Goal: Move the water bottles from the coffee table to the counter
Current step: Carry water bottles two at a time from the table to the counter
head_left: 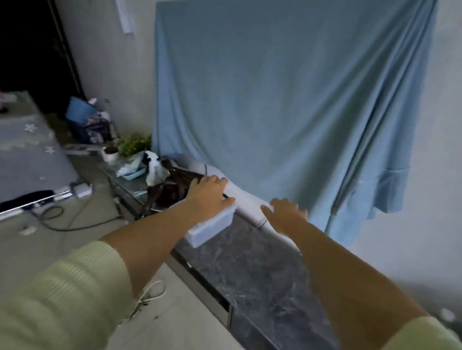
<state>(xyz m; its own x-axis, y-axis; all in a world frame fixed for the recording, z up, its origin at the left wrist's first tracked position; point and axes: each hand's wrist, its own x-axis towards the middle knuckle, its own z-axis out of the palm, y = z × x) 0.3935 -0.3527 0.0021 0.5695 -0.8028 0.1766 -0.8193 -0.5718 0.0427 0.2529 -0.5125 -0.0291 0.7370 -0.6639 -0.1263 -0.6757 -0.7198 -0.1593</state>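
Note:
No water bottle shows clearly in this blurred view. Both my arms stretch forward over the dark marble counter (pixel 259 271). My left hand (pixel 209 194) hovers palm down above a white plastic box (pixel 213 228) at the counter's left end, thumb spread to the right and fingertips bent out of sight. My right hand (pixel 287 214) is palm down with fingers spread, close to a long white object (pixel 247 203) lying along the wall. Neither hand visibly holds anything.
A blue cloth (pixel 283 97) hangs on the wall behind the counter. Left of the box lie a dark bag (pixel 175 187), a potted plant (pixel 130 145) and clutter. A cable (pixel 59 218) runs over the floor beside a patterned table (pixel 17 156).

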